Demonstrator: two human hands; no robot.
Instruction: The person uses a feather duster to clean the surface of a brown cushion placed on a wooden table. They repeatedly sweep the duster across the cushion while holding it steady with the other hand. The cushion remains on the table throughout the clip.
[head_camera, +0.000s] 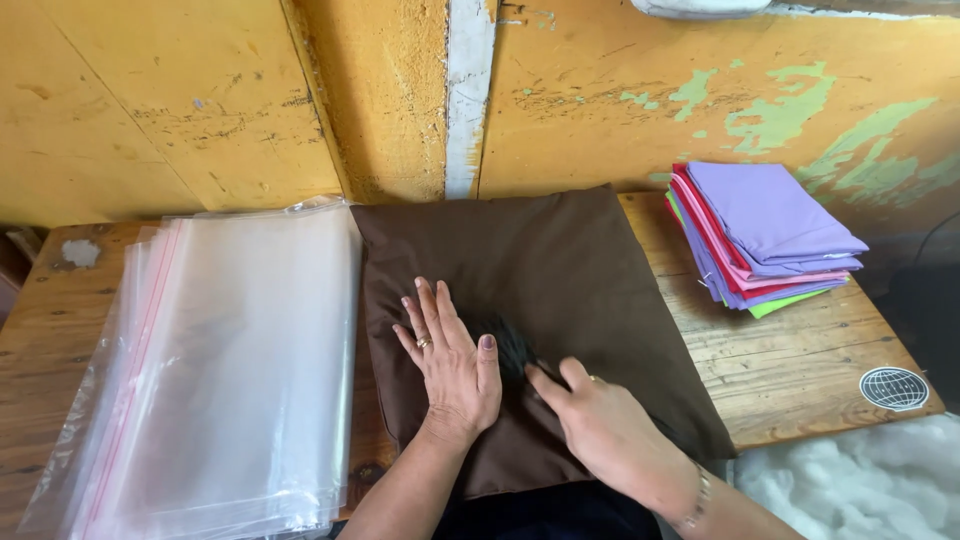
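Brown cushion cover (560, 270) lying under both hands, left hand (452, 365) pressing flat with fingers spread, right hand (600, 425) resting beside it, fingers loosely extended, gripping nothing

A worn wooden counter (800, 360) with visible planks stands against a yellow wall. On its left part lies a stack of clear plastic bags (230, 370) with red zip edges. In the middle lies a brown cushion cover (560, 260), just beside the bags. At the back right sits a pile of folded cloths (765, 235), purple, red, pink and green.
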